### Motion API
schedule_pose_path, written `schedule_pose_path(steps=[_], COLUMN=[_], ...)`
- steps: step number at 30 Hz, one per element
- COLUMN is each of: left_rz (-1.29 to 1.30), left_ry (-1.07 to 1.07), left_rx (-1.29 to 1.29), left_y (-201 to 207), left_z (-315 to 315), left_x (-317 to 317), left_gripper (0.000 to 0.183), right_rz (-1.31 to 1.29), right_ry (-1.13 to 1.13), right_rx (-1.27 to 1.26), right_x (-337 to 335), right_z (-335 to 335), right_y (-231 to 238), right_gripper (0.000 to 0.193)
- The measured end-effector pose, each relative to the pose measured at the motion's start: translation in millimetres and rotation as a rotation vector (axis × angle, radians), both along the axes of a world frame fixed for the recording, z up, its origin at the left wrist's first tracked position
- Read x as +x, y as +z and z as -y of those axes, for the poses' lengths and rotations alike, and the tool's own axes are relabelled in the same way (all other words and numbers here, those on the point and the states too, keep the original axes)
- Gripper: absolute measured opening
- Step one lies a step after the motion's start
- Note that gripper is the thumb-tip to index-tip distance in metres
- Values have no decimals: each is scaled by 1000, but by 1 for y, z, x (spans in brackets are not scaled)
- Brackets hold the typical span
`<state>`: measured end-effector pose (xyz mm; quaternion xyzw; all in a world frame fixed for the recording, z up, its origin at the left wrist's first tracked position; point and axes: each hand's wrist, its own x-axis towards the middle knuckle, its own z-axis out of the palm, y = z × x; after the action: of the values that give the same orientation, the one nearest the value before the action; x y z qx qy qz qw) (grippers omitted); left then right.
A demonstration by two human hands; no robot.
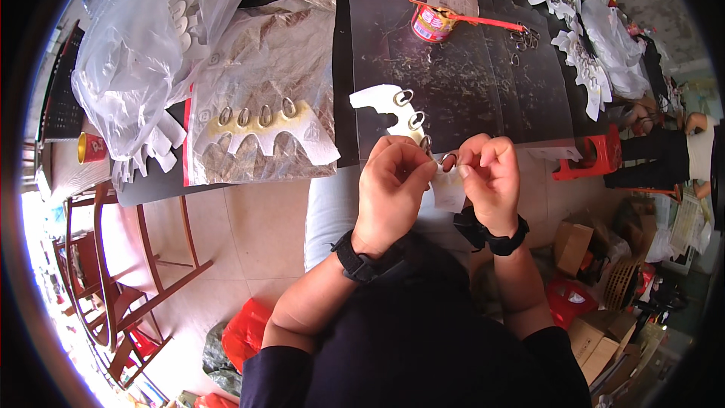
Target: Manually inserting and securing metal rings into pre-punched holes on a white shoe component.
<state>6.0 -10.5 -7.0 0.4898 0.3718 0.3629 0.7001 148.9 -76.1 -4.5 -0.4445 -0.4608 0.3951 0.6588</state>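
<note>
A white strip (377,97) with scalloped cut-outs runs from the table edge down between my hands, with oval metal rings (405,97) along one side. My left hand (394,190) is closed in a pinch on the strip's middle. With thumb and fingers, my right hand (489,181) pinches its near end beside a ring (448,161); the exact contact is hidden by the fingers. To the left, a similar scalloped strip (310,142) with a yellowish band and several rings (264,115) lies on a flat clear plastic bag (302,38).
A clear sheet (468,91) covers part of the black table. On it stand a pink-and-yellow tub (432,24) with a red stick (487,23) and loose rings (525,39). Bulging plastic bag (143,45) lies left, white strips (585,68) right. A person (657,151) is beyond a red stool (596,157).
</note>
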Motion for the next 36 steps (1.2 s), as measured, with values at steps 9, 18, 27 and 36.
schedule_pose_path(steps=[9,18,27,36], left_rz=[-2,-250,-362,-376], left_ry=[-83,33,-135,-43], left_rx=[-158,471,877,1020], left_y=[6,14,30,37], left_z=[-3,-1,-15,-5], left_x=[-3,-8,-20,-13], left_gripper=[14,23,11,13], right_rz=[45,-30,-82,188], right_ry=[40,97,134,44], right_rx=[32,-12,-30,-50], right_x=[3,5,1,1], right_z=[1,5,6,2], right_y=[0,6,12,20], right_gripper=[29,30,28,24])
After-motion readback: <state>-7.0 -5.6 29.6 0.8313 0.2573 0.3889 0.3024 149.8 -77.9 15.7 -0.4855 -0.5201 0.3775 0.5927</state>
